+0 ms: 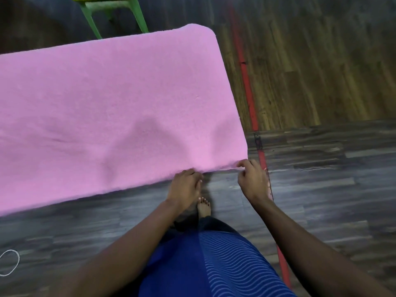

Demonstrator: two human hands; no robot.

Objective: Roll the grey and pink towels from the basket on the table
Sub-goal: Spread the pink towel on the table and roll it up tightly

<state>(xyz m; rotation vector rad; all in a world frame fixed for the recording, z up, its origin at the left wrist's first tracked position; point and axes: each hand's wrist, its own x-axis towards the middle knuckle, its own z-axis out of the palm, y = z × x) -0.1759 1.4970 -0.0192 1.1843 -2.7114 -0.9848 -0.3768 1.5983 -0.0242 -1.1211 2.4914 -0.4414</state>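
A large pink towel [111, 108] lies spread flat and covers the whole surface under it, running off the left edge of the view. My left hand [186, 185] grips its near edge a little left of the near right corner. My right hand [251, 179] pinches that near right corner between thumb and fingers. A few soft creases rise in the cloth just beyond my left hand. No grey towel and no basket are in view.
A green plastic chair [115, 11] stands beyond the towel's far edge. A red line [248, 91] runs along the wooden floor to the right. My bare foot [203, 206] is on the floor below my hands. A white ring [9, 262] lies at bottom left.
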